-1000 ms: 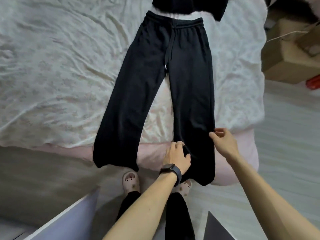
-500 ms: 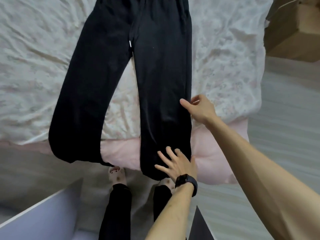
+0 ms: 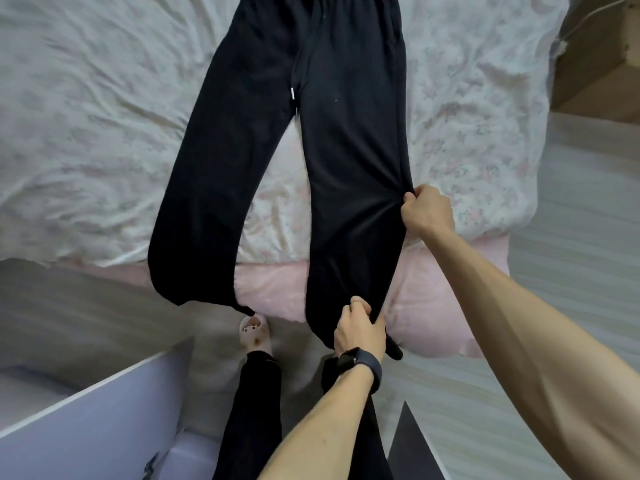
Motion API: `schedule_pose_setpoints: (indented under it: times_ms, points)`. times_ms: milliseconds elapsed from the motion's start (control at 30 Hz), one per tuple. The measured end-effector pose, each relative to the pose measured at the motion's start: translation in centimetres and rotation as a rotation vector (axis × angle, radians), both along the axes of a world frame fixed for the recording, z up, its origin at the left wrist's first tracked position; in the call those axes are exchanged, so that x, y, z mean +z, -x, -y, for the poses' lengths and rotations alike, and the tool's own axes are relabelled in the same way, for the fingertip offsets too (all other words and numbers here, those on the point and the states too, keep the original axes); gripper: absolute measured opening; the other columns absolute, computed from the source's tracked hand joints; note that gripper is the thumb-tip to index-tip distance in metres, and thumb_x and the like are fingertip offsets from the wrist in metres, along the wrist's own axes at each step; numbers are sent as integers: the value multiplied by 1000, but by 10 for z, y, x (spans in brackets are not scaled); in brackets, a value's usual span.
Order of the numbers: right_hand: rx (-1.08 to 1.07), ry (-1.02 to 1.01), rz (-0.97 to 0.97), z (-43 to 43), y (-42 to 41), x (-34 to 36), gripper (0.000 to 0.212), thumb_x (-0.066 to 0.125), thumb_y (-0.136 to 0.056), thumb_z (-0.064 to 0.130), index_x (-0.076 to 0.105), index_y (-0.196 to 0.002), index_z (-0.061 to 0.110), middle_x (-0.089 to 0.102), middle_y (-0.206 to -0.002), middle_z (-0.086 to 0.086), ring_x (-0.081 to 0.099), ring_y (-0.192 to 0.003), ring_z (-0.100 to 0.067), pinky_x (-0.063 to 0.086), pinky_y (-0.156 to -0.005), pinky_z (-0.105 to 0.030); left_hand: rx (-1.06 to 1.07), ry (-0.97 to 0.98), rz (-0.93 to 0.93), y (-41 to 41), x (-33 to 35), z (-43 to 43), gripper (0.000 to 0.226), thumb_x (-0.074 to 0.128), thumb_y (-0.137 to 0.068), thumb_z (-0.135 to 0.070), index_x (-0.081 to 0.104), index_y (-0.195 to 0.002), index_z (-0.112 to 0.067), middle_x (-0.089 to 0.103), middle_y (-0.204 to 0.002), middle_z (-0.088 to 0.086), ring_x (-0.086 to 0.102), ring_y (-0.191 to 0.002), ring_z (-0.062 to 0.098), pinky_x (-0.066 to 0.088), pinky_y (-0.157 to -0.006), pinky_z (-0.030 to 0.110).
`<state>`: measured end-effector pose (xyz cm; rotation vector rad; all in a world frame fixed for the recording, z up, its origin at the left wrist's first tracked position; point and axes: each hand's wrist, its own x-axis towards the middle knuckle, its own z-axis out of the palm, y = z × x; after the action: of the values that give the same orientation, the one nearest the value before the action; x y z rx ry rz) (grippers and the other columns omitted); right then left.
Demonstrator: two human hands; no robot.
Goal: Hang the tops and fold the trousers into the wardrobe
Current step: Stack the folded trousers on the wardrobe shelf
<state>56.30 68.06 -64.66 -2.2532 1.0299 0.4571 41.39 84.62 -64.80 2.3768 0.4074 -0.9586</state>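
1. The trousers [image 3: 311, 133] lie spread on the bed [image 3: 86, 116], waistband at 12 o'clock.
2. Open a moment ago, the left hand [image 3: 360, 332] and right hand [image 3: 427, 211] now each have a closed grip on the 5 o'clock leg.
3. Folding probably starts.

Black trousers [image 3: 349, 161], faint floral white bedspread [image 3: 86, 140], pink sheet [image 3: 273, 289].

Rumpled floral sheet [image 3: 104, 116] over a pink mattress [image 3: 277, 289], cardboard box [image 3: 595, 64] beside, pale slipper [image 3: 254, 332] below

Both hands [image 3: 360, 329] now grip the trouser leg [image 3: 356, 216].
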Motion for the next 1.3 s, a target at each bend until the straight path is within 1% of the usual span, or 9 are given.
schedule_pose_setpoints:
  times_ms: [100, 200, 333, 467, 567, 700, 900, 1133, 1300]
  points:
    - [-100, -12, 16, -7, 5, 7, 19, 38, -104, 29, 51, -106, 15, 53, -93, -1, 55, -89, -27, 42, -75, -39, -92, -52, -16, -1, 12, -5, 15, 61, -94, -26, 50, -104, -23, 50, -111, -1, 57, -105, 24, 50, -89, 40]
    - [-200, -83, 98, -20, 9, 19, 19, 37, -104, 27, 50, -108, 15, 55, -95, 0, 55, -88, -24, 40, -73, -36, -22, -67, -69, -1, 22, -25, 31, 57, -93, -19, 47, -121, -18, 51, -121, 3, 59, -106, 29, 49, -82, 36]
    - [-279, -200, 275, -54, 2, 43, 15, 38, -97, 19, 48, -109, 20, 63, -97, 0, 58, -81, -12, 45, -65, -27, 87, 82, -111, -13, 35, -85, 21, 61, -87, -14, 49, -98, -27, 64, -104, -1, 61, -89, 22, 48, -73, 29]
    - [-189, -310, 352, -126, -28, 74, 24, 41, -89, 21, 48, -112, 23, 64, -92, 3, 66, -82, -22, 58, -78, -47, 140, 146, -160, -36, 46, -179, 22, 64, -83, -12, 63, -89, -34, 71, -88, -9, 67, -92, 16, 52, -81, 20]
    - [-92, -353, 396, -177, -49, 85, 25, 44, -89, 21, 48, -114, 21, 60, -89, 7, 65, -72, -15, 61, -71, -49, 173, 124, -164, -47, 44, -242, 22, 70, -86, -17, 72, -105, -27, 66, -82, -17, 62, -81, 6, 40, -65, 5]
    - [51, -364, 371, -261, -91, 80, 25, 45, -92, 21, 45, -117, 20, 59, -88, 7, 65, -62, -11, 63, -64, -44, 265, 92, -177, -75, 27, -335, 30, 75, -88, -29, 72, -116, -19, 69, -103, -5, 64, -103, 17, 46, -86, 23]
    - [156, -256, 256, -348, -148, 31, 24, 47, -96, 17, 44, -120, 16, 61, -89, 2, 72, -71, -24, 62, -68, -43, 287, 146, -153, -129, -35, -431, 28, 65, -97, -18, 68, -123, -8, 66, -100, -6, 60, -100, 12, 38, -59, 8]
    - [210, -94, 177, -377, -190, -21, 38, 49, -98, 17, 43, -136, 15, 61, -106, -3, 60, -79, -13, 45, -56, -26, 119, 97, -211, -162, -94, -482, 27, 52, -104, -26, 62, -128, -18, 68, -119, 7, 63, -108, 30, 45, -79, 29]
    - [286, -150, 100, -373, -196, -33, 49, 57, -98, 31, 45, -144, 19, 60, -108, 5, 59, -92, -14, 51, -77, -32, -128, 28, -234, -172, -107, -481, 23, 46, -102, -31, 58, -121, -28, 68, -117, 6, 63, -105, 31, 43, -78, 35]
